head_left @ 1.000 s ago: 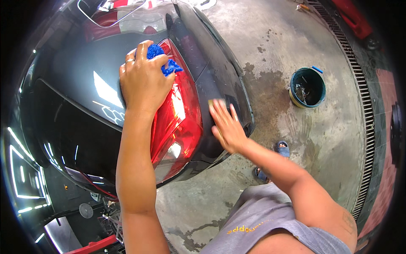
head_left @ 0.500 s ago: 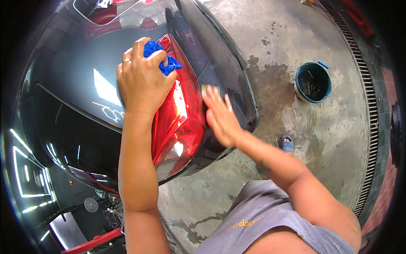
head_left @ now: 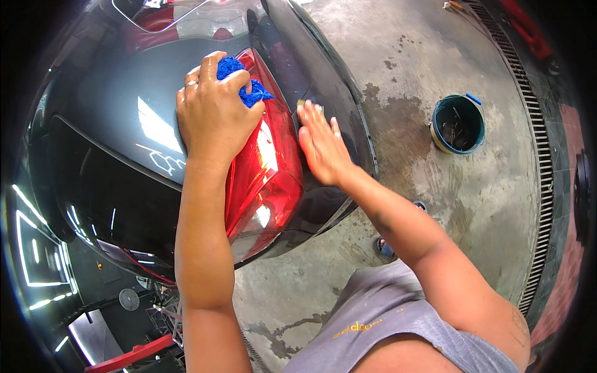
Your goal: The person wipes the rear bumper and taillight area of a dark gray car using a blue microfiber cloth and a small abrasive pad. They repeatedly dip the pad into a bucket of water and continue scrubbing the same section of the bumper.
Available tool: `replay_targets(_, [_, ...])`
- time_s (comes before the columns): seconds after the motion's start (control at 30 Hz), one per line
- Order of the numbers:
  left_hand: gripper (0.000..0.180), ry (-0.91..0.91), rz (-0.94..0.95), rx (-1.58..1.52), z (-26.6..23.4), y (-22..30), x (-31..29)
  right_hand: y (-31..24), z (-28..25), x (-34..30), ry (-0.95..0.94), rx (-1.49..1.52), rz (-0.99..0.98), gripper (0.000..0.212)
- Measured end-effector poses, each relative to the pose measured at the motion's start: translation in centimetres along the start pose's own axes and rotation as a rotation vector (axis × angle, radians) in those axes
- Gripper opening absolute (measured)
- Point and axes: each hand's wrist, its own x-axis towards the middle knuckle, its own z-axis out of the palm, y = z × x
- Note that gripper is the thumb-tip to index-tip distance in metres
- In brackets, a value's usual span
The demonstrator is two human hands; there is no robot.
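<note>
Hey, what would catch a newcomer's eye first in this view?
The glossy red tail light sits near the centre, set in the dark car. Over its upper left edge, the left hand clutches a vivid blue cloth. To the light's right, the right hand lies flat against the car.

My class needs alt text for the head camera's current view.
A person's left hand grips a blue cloth at a red tail light on a dark car; the right hand lies over a yellowish piece on the adjoining panel. A bucket stands nearby.
</note>
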Motion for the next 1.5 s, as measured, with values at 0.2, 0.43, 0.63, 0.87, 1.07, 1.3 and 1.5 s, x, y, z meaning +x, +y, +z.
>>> replay_targets(0.2, [0.021,0.005,-0.017,-0.017,-0.7,-0.5,0.2,-2.8,0.2,-0.9,-0.042,0.197,0.167,0.072])
replay_targets(0.43, [0.022,-0.031,-0.030,-0.037,-0.4,-0.6,-0.1,-2.4,0.6,0.3,-0.060,0.199,0.236,0.077])
replay_targets(0.63, [0.021,-0.019,-0.021,-0.040,-0.5,-0.6,0.1,0.2,0.8,6.4,0.053,0.191,0.338,0.076])
replay_targets(0.87, [0.020,0.012,-0.022,-0.072,-0.1,-0.6,0.4,0.9,-0.3,8.0,0.063,0.130,0.380,0.077])
replay_targets(1.07, [0.021,-0.020,-0.022,-0.074,0.0,-0.8,0.0,0.8,0.7,5.7,0.033,0.136,0.324,0.074])
replay_targets(1.3, [0.024,-0.036,-0.054,-0.067,-0.3,-0.6,0.0,6.8,-4.6,8.3,0.131,0.522,0.220,0.058])
replay_targets(1.5, [0.025,-0.061,-0.060,-0.053,-0.7,-0.4,-0.1,3.6,1.5,-5.7,0.022,-0.061,-0.263,0.067])
